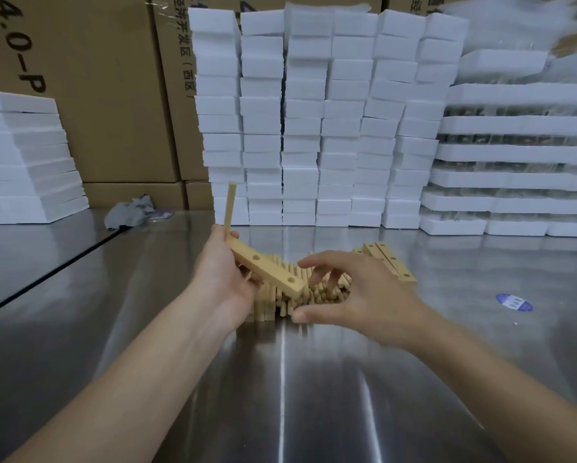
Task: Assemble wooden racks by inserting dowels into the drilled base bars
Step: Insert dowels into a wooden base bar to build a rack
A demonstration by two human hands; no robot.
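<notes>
My left hand [225, 275] is raised above the steel table [313, 379], fingers wrapped round one end of a bar [267, 270]. The bar slants down to the right, its free end over the dowel pile [297, 297]. One dowel [229, 207] stands upright from the bar's gripped end; I see two open holes further along it. My palm hides the bar's near end, so I cannot see how deep the dowel sits.

My right hand [353, 289] hovers over the pile, palm down, fingers loosely spread and curled toward the dowels, thumb low near the table. It is motion-blurred, and I cannot tell whether the fingertips touch or pinch a dowel. The hand covers much of the pile.

Spare bars [392, 262] lie on the table just behind the right hand, partly hidden by it. White foam blocks [313, 121] are stacked beyond.
</notes>
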